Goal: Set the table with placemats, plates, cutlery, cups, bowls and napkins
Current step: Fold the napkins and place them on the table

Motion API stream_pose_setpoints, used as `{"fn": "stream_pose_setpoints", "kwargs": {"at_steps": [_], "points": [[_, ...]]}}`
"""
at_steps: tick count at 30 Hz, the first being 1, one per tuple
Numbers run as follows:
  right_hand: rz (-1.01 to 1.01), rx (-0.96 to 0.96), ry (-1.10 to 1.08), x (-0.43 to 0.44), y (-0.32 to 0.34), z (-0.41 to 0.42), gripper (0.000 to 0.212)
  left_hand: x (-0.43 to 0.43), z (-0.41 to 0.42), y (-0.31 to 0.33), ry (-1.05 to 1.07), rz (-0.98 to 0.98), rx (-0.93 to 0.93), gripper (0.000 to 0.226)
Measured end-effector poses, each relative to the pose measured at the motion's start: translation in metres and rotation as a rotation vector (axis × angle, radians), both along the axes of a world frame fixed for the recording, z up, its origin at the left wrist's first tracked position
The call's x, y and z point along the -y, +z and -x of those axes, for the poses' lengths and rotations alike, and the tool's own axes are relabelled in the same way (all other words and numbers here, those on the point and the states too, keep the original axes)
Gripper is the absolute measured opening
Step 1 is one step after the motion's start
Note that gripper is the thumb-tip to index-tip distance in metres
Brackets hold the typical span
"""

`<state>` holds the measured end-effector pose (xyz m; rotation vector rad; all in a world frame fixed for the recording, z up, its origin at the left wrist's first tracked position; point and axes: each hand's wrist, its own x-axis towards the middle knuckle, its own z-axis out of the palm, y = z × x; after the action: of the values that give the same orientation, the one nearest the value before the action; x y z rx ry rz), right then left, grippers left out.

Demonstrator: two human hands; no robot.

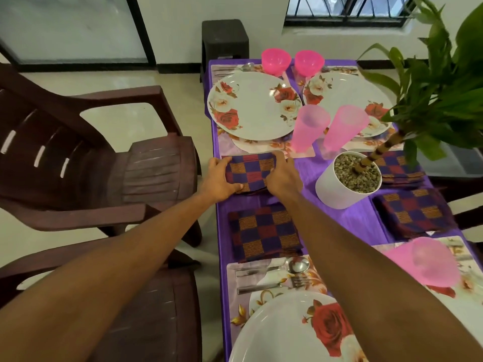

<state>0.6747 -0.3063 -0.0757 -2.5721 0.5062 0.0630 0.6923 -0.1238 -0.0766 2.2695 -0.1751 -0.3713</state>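
A folded checked napkin (248, 171) lies on the purple tablecloth (308, 165) just below the far left floral plate (251, 105). My left hand (218, 178) grips its left edge, thumb on top. My right hand (283, 176) holds its right edge, fingers curled over the cloth. Another folded napkin (264, 231) lies nearer to me, above a spoon (292, 265) and fork (282, 283) on a placemat (235, 304). Two pink cups (309, 126) stand upside down between the far plates. Two pink bowls (275, 60) sit at the far end.
A white pot with a leafy plant (347, 178) stands mid-table, right of my hands. Two more napkins (415, 212) lie on the right side. A pink cup (431, 262) lies near right. Dark brown plastic chairs (104, 163) stand left of the table.
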Motion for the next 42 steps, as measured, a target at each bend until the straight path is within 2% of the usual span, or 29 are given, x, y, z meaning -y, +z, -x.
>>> {"fn": "stream_pose_setpoints", "kwargs": {"at_steps": [6,8,10,13,17,28,30,32,34,37,39,42], "points": [[0.075,-0.073,-0.014,-0.001,0.001,-0.001,0.065,0.002,-0.003,-0.003,-0.006,-0.095,0.051,0.085],[0.147,-0.056,0.003,-0.003,0.003,0.000,0.064,0.003,-0.003,-0.003,-0.030,-0.205,0.068,0.087],[0.213,0.008,0.057,-0.006,0.003,0.002,0.060,0.003,-0.001,-0.003,-0.071,-0.350,0.148,0.087],[0.278,0.012,0.218,-0.012,-0.004,0.003,0.060,0.006,0.004,-0.011,-0.184,-0.422,0.271,0.077],[0.243,-0.117,0.264,-0.014,-0.019,0.006,0.064,0.011,0.007,-0.026,-0.248,-0.444,0.218,0.073],[0.169,-0.272,0.281,-0.014,-0.005,0.002,0.068,0.009,-0.002,-0.025,-0.276,-0.474,0.114,0.073],[0.150,-0.239,0.273,-0.017,0.006,0.005,0.072,0.007,0.004,-0.015,-0.204,-0.410,0.200,0.071],[0.123,-0.150,0.232,-0.022,0.018,0.013,0.071,0.003,0.016,-0.005,-0.128,-0.220,0.312,0.061],[0.082,-0.070,0.203,-0.029,0.031,0.025,0.062,-0.001,0.033,0.005,-0.107,-0.049,0.389,0.046],[-0.020,0.053,0.181,-0.033,0.055,0.051,0.038,-0.007,0.069,0.016,-0.048,0.031,0.496,0.025],[-0.107,0.120,0.180,-0.030,0.074,0.080,0.019,-0.007,0.104,0.024,0.038,0.105,0.454,0.019],[-0.111,0.163,0.199,-0.016,0.100,0.132,0.027,-0.005,0.164,0.033,0.123,0.200,0.319,0.014]]}}
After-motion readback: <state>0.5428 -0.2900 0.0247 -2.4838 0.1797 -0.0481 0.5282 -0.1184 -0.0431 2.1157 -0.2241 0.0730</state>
